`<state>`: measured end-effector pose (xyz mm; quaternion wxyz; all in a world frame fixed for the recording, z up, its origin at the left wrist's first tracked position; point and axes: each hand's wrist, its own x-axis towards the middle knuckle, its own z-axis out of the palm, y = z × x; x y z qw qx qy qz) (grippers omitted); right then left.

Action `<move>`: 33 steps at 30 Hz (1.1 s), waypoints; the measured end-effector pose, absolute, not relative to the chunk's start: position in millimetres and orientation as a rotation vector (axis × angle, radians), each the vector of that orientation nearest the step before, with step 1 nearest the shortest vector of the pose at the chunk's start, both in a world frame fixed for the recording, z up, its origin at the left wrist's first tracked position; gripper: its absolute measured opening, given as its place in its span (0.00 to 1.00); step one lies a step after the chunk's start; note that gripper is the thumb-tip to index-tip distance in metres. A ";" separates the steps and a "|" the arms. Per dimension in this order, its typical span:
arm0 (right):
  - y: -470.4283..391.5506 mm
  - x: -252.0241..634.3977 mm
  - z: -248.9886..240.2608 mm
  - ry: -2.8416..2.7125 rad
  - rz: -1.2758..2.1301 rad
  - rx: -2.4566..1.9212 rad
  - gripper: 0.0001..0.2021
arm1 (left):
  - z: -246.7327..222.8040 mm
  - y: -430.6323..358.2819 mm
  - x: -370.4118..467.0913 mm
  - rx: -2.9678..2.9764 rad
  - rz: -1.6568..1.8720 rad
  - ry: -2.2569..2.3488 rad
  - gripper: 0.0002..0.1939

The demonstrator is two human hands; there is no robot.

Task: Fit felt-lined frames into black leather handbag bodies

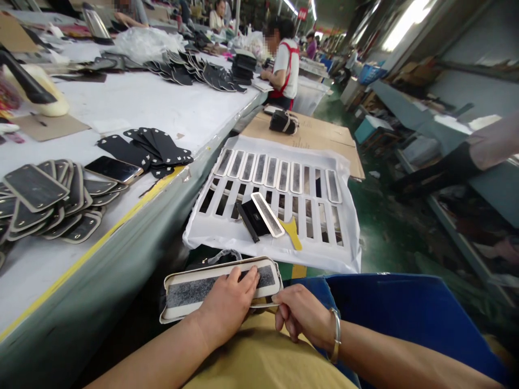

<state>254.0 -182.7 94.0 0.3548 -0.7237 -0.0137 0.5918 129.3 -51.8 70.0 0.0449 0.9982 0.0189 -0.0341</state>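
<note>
A long piece with a cream rim and a speckled grey strip (190,292) lies across my lap. My left hand (232,294) rests on top of it, fingers spread and pressing on the strip. At its right end my right hand (304,313), with a bangle at the wrist, pinches the edge between thumb and forefinger. Beyond my hands, a white sheet with rectangular slots (259,249) holds a row of grey strips. On that sheet lie a loose white-rimmed strip (267,215), a black flat piece (253,219) and a yellow scraper (292,233).
The long white table (121,102) on the left carries stacked dark panels (36,189), black pieces (150,148) and a phone (113,169). A blue bin (397,319) stands at my right. A person (288,65) works farther ahead.
</note>
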 end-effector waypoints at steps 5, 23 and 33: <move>-176.1 262.8 104.1 -0.158 1.649 -1.984 0.23 | 71.4 -55.5 133.3 3.082 -0.122 0.034 0.24; -81.7 335.9 106.1 -2.670 0.885 -2.219 0.16 | 59.9 -57.6 130.3 3.080 -0.015 0.087 0.26; -86.7 337.9 134.0 -2.660 0.886 -2.071 0.12 | 64.8 -58.9 131.7 3.061 -0.092 0.072 0.27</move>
